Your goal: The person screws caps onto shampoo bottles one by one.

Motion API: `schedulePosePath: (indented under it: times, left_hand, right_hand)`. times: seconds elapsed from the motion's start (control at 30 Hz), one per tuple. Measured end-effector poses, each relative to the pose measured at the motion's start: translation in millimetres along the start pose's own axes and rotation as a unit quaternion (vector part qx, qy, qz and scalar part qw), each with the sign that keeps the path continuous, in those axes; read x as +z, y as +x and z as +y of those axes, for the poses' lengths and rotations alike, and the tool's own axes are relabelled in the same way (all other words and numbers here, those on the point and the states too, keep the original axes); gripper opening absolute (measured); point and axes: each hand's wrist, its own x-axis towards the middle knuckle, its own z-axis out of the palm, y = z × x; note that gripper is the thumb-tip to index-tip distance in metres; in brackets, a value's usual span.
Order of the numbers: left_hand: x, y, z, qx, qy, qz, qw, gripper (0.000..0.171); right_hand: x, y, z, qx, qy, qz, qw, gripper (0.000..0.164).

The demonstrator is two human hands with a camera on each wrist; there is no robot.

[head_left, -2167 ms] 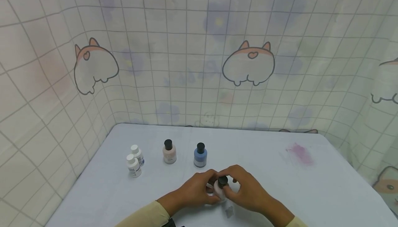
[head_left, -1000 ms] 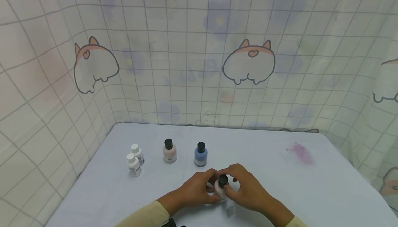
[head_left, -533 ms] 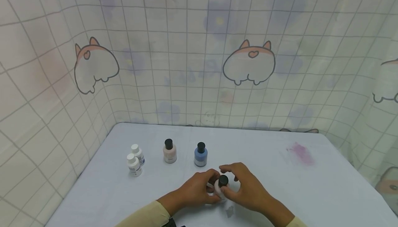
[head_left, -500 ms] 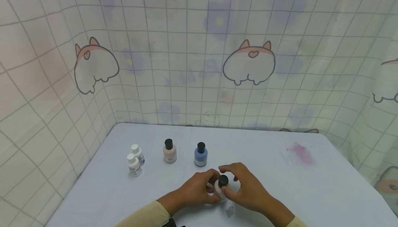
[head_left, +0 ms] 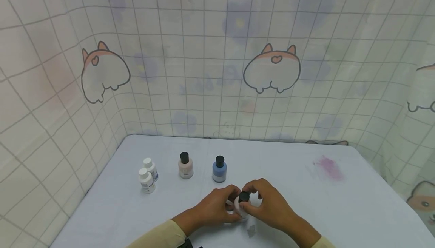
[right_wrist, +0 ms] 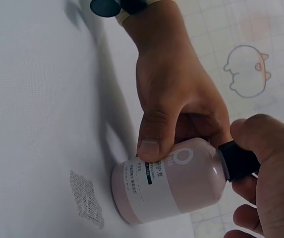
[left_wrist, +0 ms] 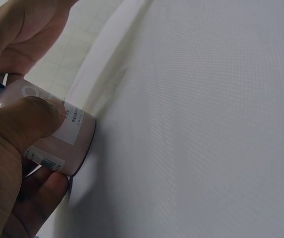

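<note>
A small pale pink bottle [right_wrist: 191, 186] with a printed white label and a black cap [right_wrist: 237, 161] stands upright on the white table near its front. My left hand [head_left: 215, 208] grips the bottle's body, thumb [left_wrist: 35, 116] across the label and fingers round the far side. From the right, my right hand [head_left: 270, 204] pinches the black cap between thumb and forefinger. In the right wrist view the other fingers of that hand hang curled below the cap. The cap sits on the bottle's neck.
Behind the hands stand a blue bottle [head_left: 219, 171] and a pinkish bottle [head_left: 185, 168], both black-capped. Two white bottles [head_left: 147, 182] are close together at the left. A pink stain [head_left: 329, 168] marks the table's right side, and a grey patch [right_wrist: 86, 198] lies beside the held bottle.
My right forefinger lifted off the cap about half a second ago and has come back down onto it. The left hand and the bottle have stayed in place.
</note>
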Motion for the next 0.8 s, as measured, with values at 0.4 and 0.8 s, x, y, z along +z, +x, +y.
schedulePosePath:
  times: [0.4, 0.8]
  left_hand:
    - [-1.7, 1.3, 1.3, 0.002, -0.006, -0.004, 1.0000, 0.055]
    - [-0.9, 1.8, 0.8, 0.007, -0.006, 0.000, 1.0000, 0.054]
  right_hand:
    - [-4.5, 1.5, 2.4, -0.077, 0.019, -0.027, 0.996, 0.029]
    - [-7.2, 2.3, 3.2, -0.029, 0.010, -0.047, 0.998, 0.036]
